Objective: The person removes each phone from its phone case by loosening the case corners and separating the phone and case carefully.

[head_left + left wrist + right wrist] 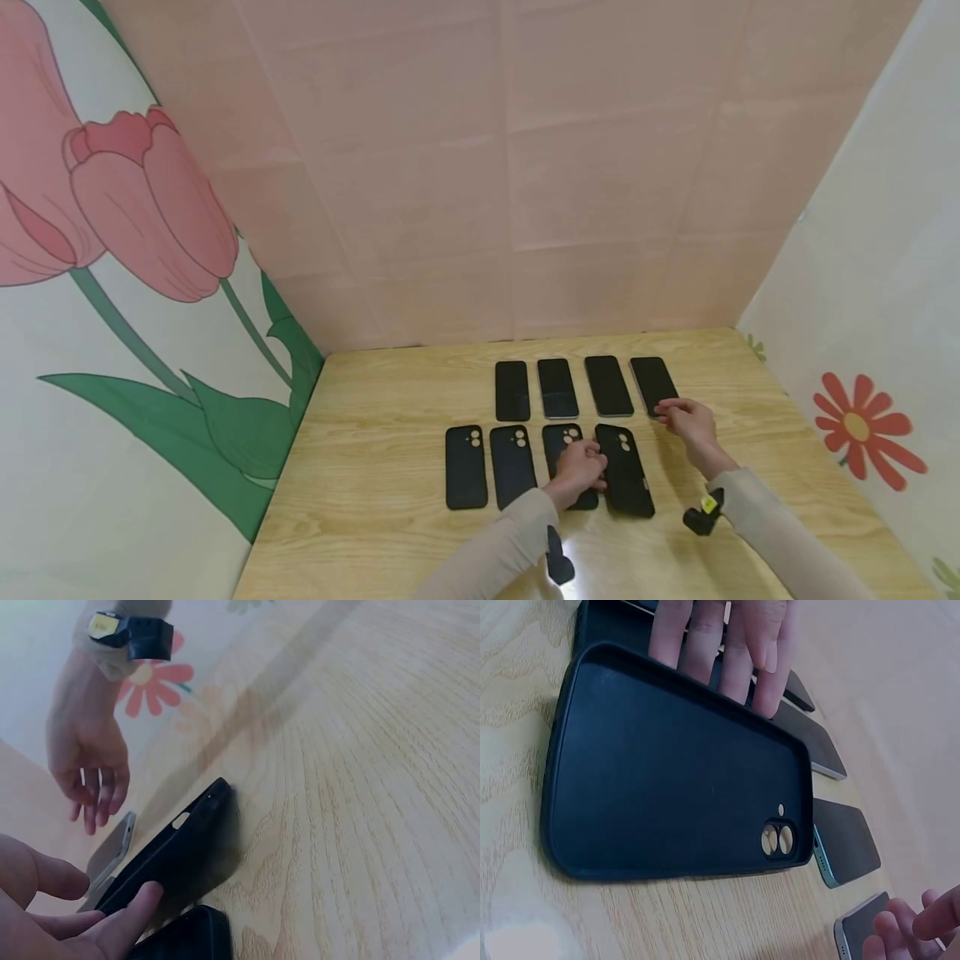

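My left hand grips a black phone case by its left long edge. Its fingers pass behind the raised rim, and the case stands tilted with its hollow inside facing right, its camera cutouts at the far end. My right hand is at the near end of the rightmost dark-screened phone. Loosely bent, its fingers hang close over that phone and hold nothing. Beside the tilted case, another black case lies partly hidden under my left hand.
Two more black cases, one at the far left and one beside it, continue the near row. Behind them, more phones lie in a row, among them the leftmost one. Pink cloth hangs behind the wooden table.
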`<state>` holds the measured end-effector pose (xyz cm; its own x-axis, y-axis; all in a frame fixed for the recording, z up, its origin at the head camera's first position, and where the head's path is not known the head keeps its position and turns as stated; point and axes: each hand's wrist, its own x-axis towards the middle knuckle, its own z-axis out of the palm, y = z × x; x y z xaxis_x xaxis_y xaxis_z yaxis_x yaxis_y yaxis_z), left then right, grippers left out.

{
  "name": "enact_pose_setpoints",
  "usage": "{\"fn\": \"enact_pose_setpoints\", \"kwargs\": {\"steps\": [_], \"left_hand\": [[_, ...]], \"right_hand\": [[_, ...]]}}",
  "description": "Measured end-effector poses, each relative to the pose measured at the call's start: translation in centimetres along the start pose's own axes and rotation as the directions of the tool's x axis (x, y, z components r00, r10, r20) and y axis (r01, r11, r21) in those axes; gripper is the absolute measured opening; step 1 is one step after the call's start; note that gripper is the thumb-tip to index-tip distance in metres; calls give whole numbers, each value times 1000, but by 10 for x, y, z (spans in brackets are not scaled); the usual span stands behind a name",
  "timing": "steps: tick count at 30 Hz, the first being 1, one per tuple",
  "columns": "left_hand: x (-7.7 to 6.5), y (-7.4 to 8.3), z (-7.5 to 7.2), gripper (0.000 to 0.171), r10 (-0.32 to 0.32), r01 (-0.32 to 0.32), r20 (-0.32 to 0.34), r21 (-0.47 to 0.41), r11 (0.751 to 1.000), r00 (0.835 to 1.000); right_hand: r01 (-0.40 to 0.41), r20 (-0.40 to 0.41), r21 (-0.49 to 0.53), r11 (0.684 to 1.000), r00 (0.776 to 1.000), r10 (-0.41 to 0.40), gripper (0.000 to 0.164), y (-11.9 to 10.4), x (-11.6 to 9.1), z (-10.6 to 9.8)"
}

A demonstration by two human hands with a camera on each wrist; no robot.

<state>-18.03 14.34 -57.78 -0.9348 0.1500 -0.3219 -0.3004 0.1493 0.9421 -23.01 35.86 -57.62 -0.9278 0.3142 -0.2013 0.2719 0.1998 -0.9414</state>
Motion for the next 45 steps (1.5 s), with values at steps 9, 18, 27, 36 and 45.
{"fn": "enact_pose_setpoints", "kwargs": {"steps": [9,18,27,36,45], "left_hand": [[-2,-1,3,28,-14,15,33,-24,1000,999],[-4,2,-8,30,44,-50,63,87,995,997],[4,5,-51,16,110,-110,0,-85,990,994],[12,13,-107,24,222,-233,-213,-26,972,952],[22,24,-166,21,427,-423,-301,82,903,853]], "right_hand": [[10,32,18,1000,999,-11,30,0,-1,0],[-23,24,-19,1000,999,23,32,-6,4,2],[36,126,48,998,991,-41,30,-24,3,3],[129,189,0,992,974,-127,34,-56,8,-1],[222,70,-39,974,973,-219,50,-71,10,0]]}}
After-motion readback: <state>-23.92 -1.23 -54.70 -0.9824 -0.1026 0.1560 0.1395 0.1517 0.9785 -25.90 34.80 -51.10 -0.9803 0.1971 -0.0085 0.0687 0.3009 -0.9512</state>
